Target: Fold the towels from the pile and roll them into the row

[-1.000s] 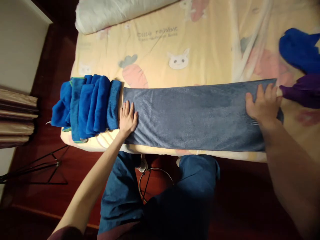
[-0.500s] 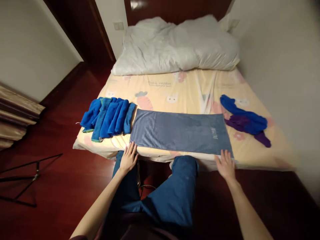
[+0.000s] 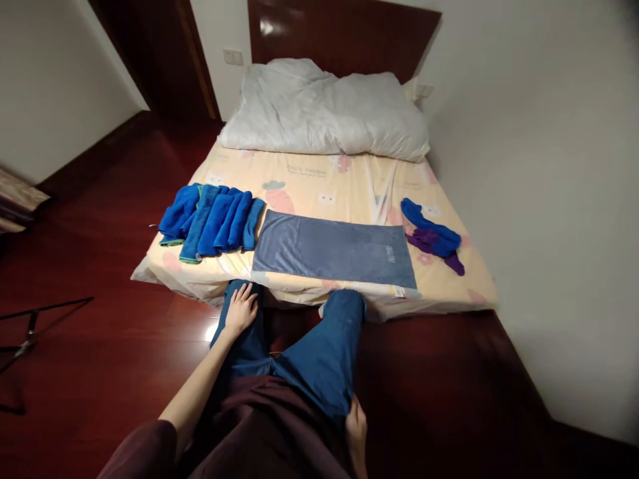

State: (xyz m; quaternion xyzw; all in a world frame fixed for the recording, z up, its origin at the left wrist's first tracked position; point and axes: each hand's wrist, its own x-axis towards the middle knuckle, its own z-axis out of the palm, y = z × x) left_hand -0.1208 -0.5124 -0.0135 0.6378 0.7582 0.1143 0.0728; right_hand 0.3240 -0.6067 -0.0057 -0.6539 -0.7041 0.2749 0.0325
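Note:
My left hand (image 3: 241, 309) lies flat on the left knee of my blue trousers (image 3: 319, 359), fingers stretched out, holding nothing. Against the outer side of my right thigh rests my right hand (image 3: 356, 426); its fingers are mostly hidden, so whether they grip the cloth is unclear. In front of my knees a grey-blue towel (image 3: 329, 247) is spread flat along the bed's near edge, with pale lettering at its right end. Beside its left end sits a row of folded or rolled blue towels (image 3: 219, 219). To its right lie crumpled blue and purple cloths (image 3: 433, 233).
The bed (image 3: 299, 179) has a yellow patterned sheet, with a white quilt (image 3: 324, 113) heaped by the dark headboard (image 3: 339, 33). A white wall (image 3: 539, 233) runs along the right. On the left floor stand black tripod legs (image 3: 30, 332), with a curtain (image 3: 20, 199) behind.
Both hands have left the grey-blue towel's near corners: the left moved back onto my knee, the right down to my thigh. The view has shifted, showing more headboard. The towel stays flat.

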